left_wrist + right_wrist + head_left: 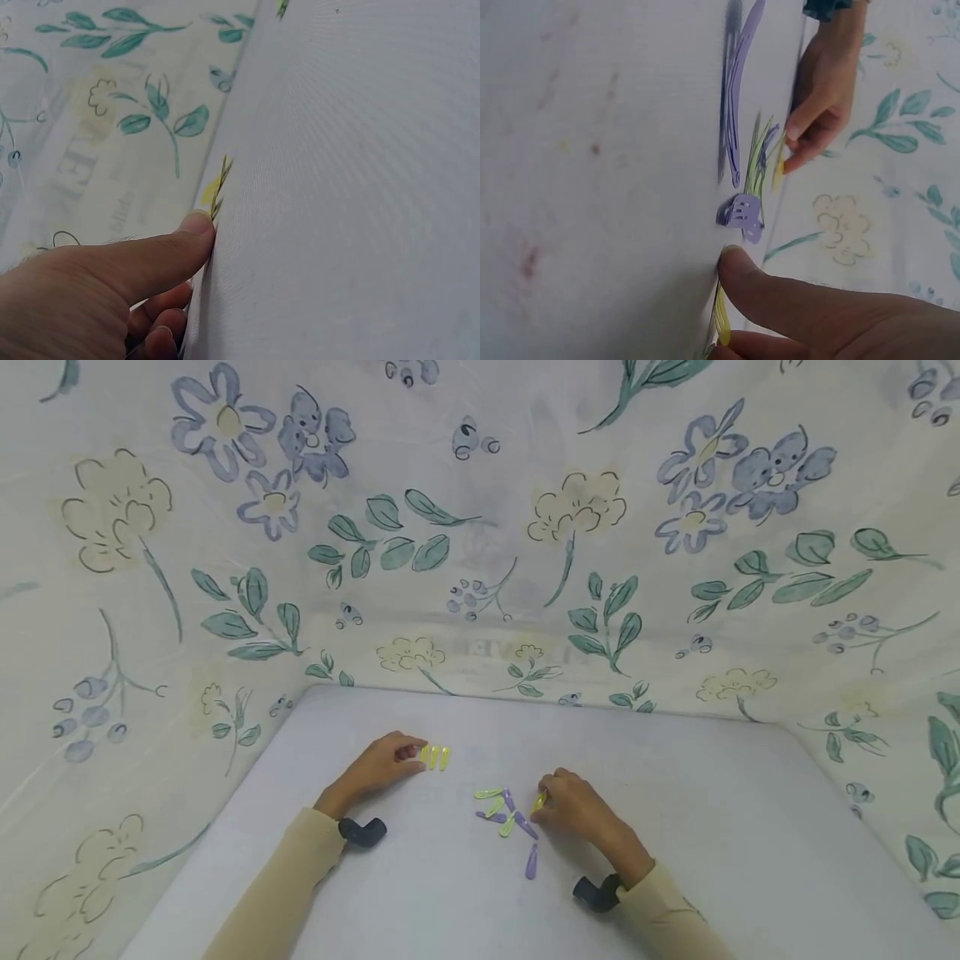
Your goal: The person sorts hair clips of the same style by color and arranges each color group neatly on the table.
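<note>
Three yellow snap hair clips (434,757) lie side by side on the white table, left of its middle. My left hand (385,763) has its thumb and finger at the leftmost of them and pinches it; in the left wrist view the thumb (196,226) partly covers the yellow clips (213,189). Between thumb and fingers my right hand (579,807) holds another yellow hair clip (539,802), also seen in the right wrist view. Just left of that hand lies a loose cluster of light green clips (489,793) and purple clips (525,825).
One purple hair clip (532,862) lies apart, nearer to me than the cluster. The white table (450,893) meets a flower-patterned cloth (480,543) at its back and sides. A dark strap piece sits on each wrist.
</note>
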Demonstrator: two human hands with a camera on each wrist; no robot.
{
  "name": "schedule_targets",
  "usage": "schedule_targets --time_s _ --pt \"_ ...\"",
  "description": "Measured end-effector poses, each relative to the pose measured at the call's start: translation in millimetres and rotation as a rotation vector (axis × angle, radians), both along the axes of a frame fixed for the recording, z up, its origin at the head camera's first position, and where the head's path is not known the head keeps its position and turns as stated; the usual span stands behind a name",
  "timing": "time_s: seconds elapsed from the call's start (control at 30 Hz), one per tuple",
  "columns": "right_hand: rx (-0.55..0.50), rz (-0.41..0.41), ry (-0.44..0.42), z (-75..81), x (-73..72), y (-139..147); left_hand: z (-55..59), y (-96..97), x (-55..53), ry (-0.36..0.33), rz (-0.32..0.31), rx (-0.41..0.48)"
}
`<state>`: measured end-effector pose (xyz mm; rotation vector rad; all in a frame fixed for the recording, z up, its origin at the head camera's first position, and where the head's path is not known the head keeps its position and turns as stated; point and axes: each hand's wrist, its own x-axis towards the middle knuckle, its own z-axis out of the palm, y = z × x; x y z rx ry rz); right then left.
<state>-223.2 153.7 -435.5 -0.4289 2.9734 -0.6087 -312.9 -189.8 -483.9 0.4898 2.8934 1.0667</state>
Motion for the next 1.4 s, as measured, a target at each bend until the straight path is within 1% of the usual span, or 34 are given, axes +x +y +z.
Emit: schedule_targets --time_s 0.07,0.27,0.5,0.7,0.9,0.97,1.1,1.2,1.4 --pt "-0.005 0.003 0.000 0.5 0.2 0.0 0.0 -0.5 -0.4 0.004 -0.002 0.000" --pt "-0.014 -0.019 -0.019 -1.5 0.8 -3.2 1.0 -0.7 -0.1 -0.001 -0.007 0.009" --pt "-0.008 0.003 -0.002 -3.3 1.1 -3.9 0.3 -0.4 0.6 -0.004 -0.003 0.013" --pt "-0.023 0.011 -0.031 -6.8 -0.9 0.5 -1.1 -1.1 0.3 -0.003 -0.010 0.016" --pt "-0.043 0.035 -0.003 -9.2 -3.7 3.7 -2.7 -1.9 -1.1 0.012 -0.011 0.012" --pt "-0.044 0.039 0.002 -9.5 -4.7 4.2 -1.6 -1.8 -0.9 0.005 -0.010 0.021" --pt "-0.047 0.042 -0.017 -9.0 -5.8 4.9 -0.1 -1.7 -0.6 -0.006 -0.010 0.019" --pt "-0.052 0.042 -0.035 -7.9 -6.3 5.5 0.4 -1.4 -0.6 0.000 -0.014 0.019" --pt "-0.090 0.037 -0.047 -8.3 -7.9 6.8 1.5 -0.5 1.9 0.000 -0.005 0.012"
